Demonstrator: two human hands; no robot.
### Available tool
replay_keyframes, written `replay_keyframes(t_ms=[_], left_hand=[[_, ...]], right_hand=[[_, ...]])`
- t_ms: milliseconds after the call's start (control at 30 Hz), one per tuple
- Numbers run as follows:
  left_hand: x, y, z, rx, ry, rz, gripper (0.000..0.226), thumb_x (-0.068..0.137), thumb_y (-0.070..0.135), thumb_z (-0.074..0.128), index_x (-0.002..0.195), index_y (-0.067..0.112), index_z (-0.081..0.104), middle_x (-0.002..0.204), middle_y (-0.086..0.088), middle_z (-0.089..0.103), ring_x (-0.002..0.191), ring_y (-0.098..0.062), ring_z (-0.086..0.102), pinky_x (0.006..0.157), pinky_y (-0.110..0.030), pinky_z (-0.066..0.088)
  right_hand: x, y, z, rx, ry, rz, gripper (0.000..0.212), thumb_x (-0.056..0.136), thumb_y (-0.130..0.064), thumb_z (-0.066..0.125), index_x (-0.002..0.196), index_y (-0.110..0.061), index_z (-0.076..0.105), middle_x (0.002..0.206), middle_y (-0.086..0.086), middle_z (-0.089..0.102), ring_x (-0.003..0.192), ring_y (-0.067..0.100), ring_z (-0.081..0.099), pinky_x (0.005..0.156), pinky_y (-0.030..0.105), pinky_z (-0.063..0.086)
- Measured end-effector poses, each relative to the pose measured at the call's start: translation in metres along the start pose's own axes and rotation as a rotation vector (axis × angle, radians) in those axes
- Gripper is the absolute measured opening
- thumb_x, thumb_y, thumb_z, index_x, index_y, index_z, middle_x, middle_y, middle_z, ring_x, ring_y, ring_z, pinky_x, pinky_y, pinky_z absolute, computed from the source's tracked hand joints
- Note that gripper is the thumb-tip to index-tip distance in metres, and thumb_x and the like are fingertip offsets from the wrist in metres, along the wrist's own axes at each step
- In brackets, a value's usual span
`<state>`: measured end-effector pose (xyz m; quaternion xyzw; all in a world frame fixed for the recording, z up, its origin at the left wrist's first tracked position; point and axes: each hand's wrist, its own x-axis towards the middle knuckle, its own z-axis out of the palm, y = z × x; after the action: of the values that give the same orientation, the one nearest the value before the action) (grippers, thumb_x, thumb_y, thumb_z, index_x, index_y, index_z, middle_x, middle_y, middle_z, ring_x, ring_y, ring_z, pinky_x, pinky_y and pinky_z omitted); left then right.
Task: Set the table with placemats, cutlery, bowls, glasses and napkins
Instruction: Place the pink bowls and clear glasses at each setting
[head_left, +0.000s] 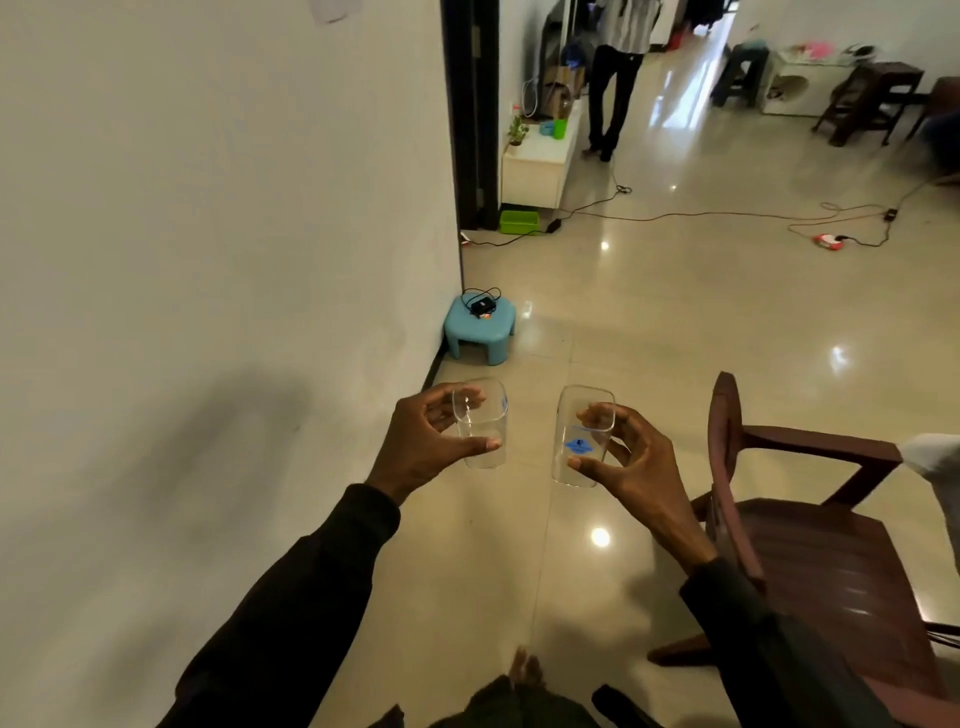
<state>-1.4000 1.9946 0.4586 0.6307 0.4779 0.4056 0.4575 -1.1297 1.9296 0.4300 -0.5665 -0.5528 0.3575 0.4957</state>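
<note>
Low in the centre of the frame, the left hand (426, 441) grips a clear glass (484, 415) between thumb and curled fingers. Just beside it and apart, the right hand (636, 457) pinches a second glass (579, 445), square-shouldered with a blue print. Both glasses hang in the air over a glossy cream tiled floor (649, 322). A dark slatted wooden chair (810, 545) crowds the lower right, and a plain white wall (208, 234) closes the left. Between them, open floor runs up past a rounded blue plastic stool (480, 335) at the wall's corner and loose cables (727, 213) to a person standing (615, 78) at top centre.
</note>
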Motion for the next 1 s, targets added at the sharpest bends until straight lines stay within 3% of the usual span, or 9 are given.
replay_keyframes(t_ms=[467,700,1000], left_hand=[[0.291,-0.027,0.067,-0.048,-0.189,0.004,0.069,0.061,0.011,0.098,0.124,0.016,0.07,0.12,0.003,0.075,0.117,-0.011,0.068,0.109,-0.041,0.051],[0.452,-0.017,0.108,-0.022,-0.401,0.073,0.07,0.061,0.016,0.099,0.124,0.016,0.07,0.119,0.006,0.075,0.116,-0.009,0.068,0.108,-0.039,0.053],[0.606,0.005,0.192,-0.039,-0.585,0.138,0.069,0.06,0.014,0.1,0.123,0.016,0.071,0.116,0.004,0.076,0.113,-0.011,0.07,0.105,-0.036,0.054]], right_hand=[[0.226,0.058,-0.066,-0.062,0.205,0.084,0.071,0.068,-0.025,0.089,0.13,-0.013,0.059,0.125,-0.002,0.068,0.119,0.013,0.064,0.102,0.037,0.054],[0.331,0.074,-0.095,-0.074,0.387,0.149,0.072,0.066,-0.028,0.089,0.13,-0.014,0.059,0.124,-0.004,0.069,0.118,0.011,0.064,0.103,0.036,0.054],[0.428,0.096,-0.152,-0.081,0.62,0.184,0.065,0.068,-0.013,0.092,0.125,-0.015,0.062,0.121,-0.006,0.071,0.116,0.011,0.065,0.102,0.031,0.053]])
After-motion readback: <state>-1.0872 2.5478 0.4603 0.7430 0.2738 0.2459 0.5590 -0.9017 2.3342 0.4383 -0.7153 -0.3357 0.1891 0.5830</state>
